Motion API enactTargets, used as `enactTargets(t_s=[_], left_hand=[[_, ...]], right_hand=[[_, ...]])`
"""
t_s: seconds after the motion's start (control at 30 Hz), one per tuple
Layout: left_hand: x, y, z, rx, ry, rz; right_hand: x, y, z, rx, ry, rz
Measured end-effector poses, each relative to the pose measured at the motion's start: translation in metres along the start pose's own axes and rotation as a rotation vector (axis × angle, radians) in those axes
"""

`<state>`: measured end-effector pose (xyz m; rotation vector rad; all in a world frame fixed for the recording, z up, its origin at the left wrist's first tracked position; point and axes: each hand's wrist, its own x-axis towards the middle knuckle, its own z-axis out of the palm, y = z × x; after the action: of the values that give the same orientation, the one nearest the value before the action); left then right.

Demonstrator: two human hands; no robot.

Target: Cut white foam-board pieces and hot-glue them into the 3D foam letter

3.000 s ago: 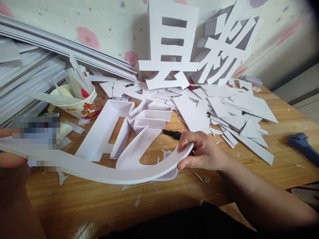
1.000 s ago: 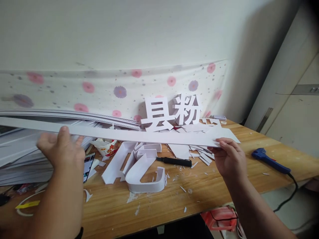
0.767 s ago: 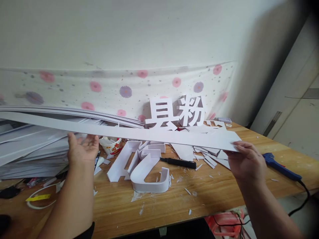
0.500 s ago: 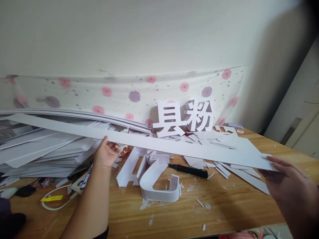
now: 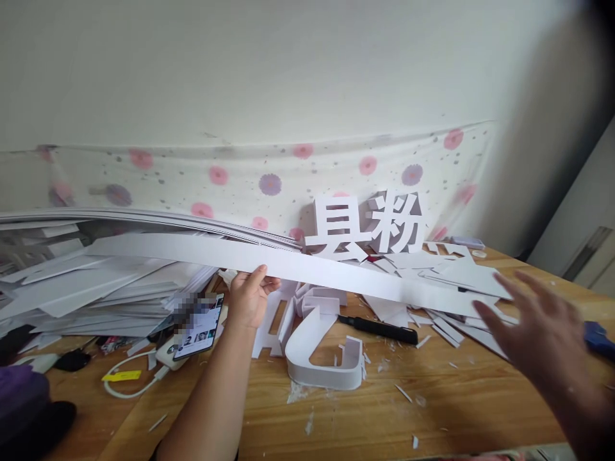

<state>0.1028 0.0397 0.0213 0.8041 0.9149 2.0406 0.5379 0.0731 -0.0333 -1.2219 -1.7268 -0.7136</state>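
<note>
A long white foam-board strip (image 5: 307,269) stretches across the table from the left stack to the scraps at right. My left hand (image 5: 247,298) grips its near edge around the middle, thumb on top. My right hand (image 5: 538,326) hovers off the strip's right end, fingers spread, holding nothing. Under the strip lies a half-built white 3D character (image 5: 317,342) on the wooden table (image 5: 432,410). A black utility knife (image 5: 379,328) lies just right of it.
A tall stack of white boards (image 5: 96,282) fills the left. Two finished white characters (image 5: 368,223) lean on the flowered cloth at the back, with scraps (image 5: 456,275) before them. A phone (image 5: 199,326) and white cable (image 5: 129,378) lie at front left; a blue tool (image 5: 598,336) at right.
My right hand has let go of the strip's right end and opened. My left hand slid right along the strip to its middle, and the strip dropped lower toward the scraps.
</note>
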Motion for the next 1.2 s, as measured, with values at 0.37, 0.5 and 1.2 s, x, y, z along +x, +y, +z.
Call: enactTargets(t_s=[0.37,0.5,1.2], left_hand=[[-0.042,-0.006,0.049,-0.100,-0.215,-0.067],[-0.033,0.000,0.049,-0.127,-0.248,-0.174],[0.006,-0.047,0.045,-0.071,-0.151,-0.153]], right_hand=[[0.088,-0.163,0.007,0.405,-0.282,-0.401],[0.114,-0.162,0.003,0.390,-0.337,-0.478],[-0.021,-0.104,0.051,0.244,-0.976,-0.007]])
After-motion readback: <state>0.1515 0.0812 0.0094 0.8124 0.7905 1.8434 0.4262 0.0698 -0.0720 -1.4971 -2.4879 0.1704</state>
